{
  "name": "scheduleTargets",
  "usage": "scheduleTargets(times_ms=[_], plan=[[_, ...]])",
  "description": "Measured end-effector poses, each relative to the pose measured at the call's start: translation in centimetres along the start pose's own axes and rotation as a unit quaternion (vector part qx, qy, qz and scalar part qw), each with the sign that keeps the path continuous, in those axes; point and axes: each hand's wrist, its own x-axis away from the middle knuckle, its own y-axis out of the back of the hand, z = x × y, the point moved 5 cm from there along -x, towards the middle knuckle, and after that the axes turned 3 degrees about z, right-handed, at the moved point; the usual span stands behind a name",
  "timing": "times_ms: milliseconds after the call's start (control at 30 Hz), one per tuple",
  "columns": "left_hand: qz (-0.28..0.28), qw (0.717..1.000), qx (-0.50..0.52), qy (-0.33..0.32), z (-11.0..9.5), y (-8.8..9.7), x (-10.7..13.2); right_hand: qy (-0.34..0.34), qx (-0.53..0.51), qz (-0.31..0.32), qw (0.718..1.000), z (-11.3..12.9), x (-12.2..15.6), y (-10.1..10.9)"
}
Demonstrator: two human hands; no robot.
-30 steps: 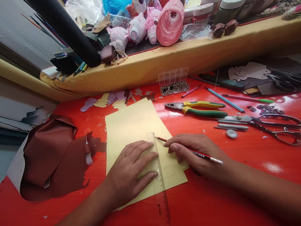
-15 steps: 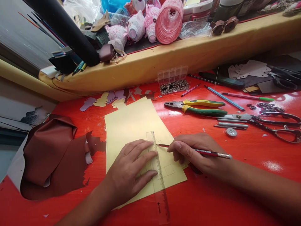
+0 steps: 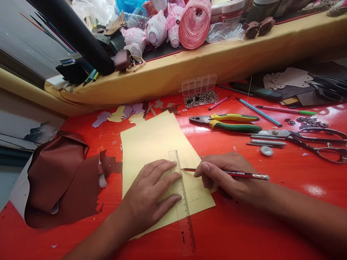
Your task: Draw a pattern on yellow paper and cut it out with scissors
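Observation:
My left hand lies flat, fingers spread, on a clear plastic ruler that rests on a pale yellow sheet of paper on the red table. My right hand is closed around a red pencil. The pencil's tip touches the paper right at the ruler's right edge. Faint pencilled squares show on the paper beside the ruler.
Brown leather pieces lie at the left. Green-and-yellow pliers, scissors, coloured pencils, a clear bead box and small metal parts sit behind my right hand. A cluttered yellow ledge runs along the back.
The pencil tip has slid a little down along the ruler's edge, and the pencil now lies flatter. My left hand and the ruler have stayed put.

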Motion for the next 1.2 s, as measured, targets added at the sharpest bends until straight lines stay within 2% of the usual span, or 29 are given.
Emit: scheduleTargets(times_ms=[433, 767, 867, 1067, 1200], plan=[[-0.01, 1.0, -0.011, 0.001, -0.2, 0.2, -0.1, 0.001, -0.042, -0.027, 0.999, -0.3, 0.2, 0.0], [-0.051, 0.997, -0.057, -0.02, -1.0, 0.6, -0.2, 0.024, -0.02, -0.021, 0.999, 0.1, 0.4, -0.1], [-0.063, 0.995, -0.077, -0.028, -1.4, 0.6, -0.3, 0.04, -0.003, -0.028, 0.999, 0.4, 0.5, 0.0], [-0.089, 0.986, -0.14, -0.03, -2.0, 0.6, -0.2, 0.027, -0.003, 0.006, 1.0, 0.2, 0.5, -0.4], [-0.089, 0.978, -0.184, -0.03, -2.7, 0.4, -0.2, 0.022, 0.002, -0.01, 1.0, 0.3, 0.5, -0.2]])
